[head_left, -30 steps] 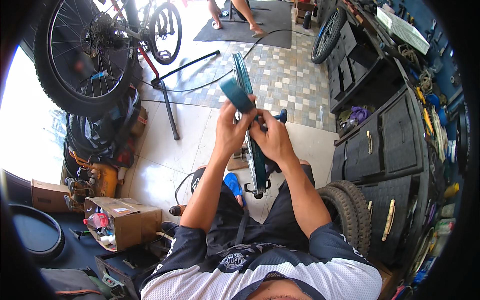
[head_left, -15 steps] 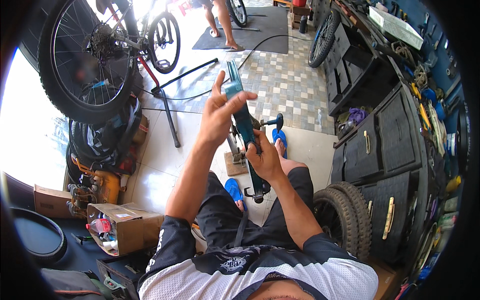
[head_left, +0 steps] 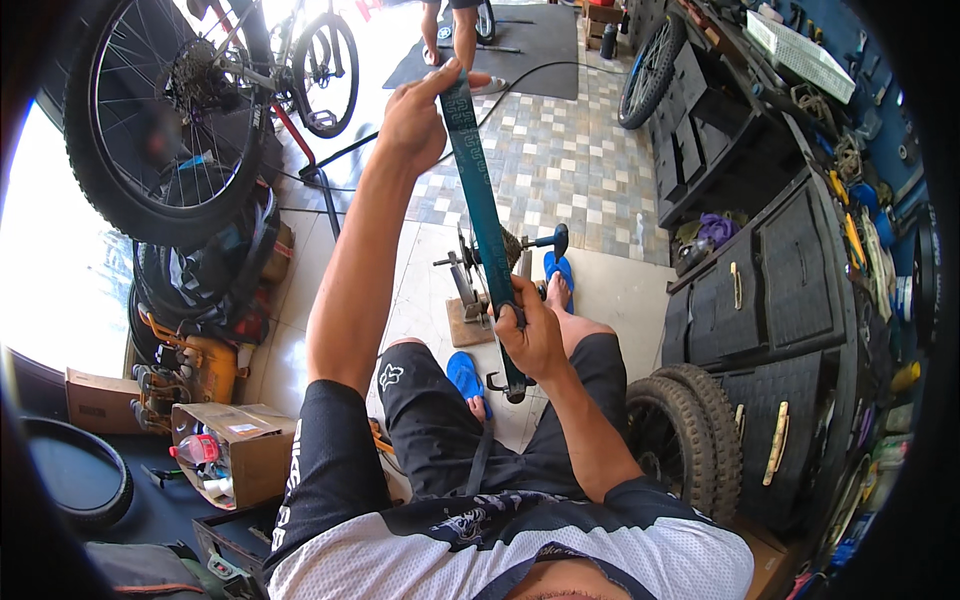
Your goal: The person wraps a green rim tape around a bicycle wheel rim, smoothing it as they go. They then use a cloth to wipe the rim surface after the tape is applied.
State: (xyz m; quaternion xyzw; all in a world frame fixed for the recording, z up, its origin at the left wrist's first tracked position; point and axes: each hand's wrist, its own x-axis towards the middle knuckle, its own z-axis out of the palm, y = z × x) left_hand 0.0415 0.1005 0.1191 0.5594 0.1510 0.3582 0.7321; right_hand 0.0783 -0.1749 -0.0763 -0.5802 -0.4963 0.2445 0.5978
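Two sets of fingers (head_left: 440, 80) grip the straightened teal strip (head_left: 474, 195); left hand (head_left: 412, 118) higher now, right hand (head_left: 532, 332) below.

Lighting bright. Broad white surface (head_left: 60, 270) at left overexposed; glossy pale tile floor (head_left: 285, 340) shows glare. Corners vignetted black; dark-grey textured cabinet (head_left: 800, 262) curved by distortion. Patterned flat teal strip (head_left: 471, 165) legible.

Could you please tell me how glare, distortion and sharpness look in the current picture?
In the head view, glare whitens the far left; also in the head view, fisheye distortion bends the drawer cabinet and the corners go black; head view again, the pattern on the teal strip is clear.
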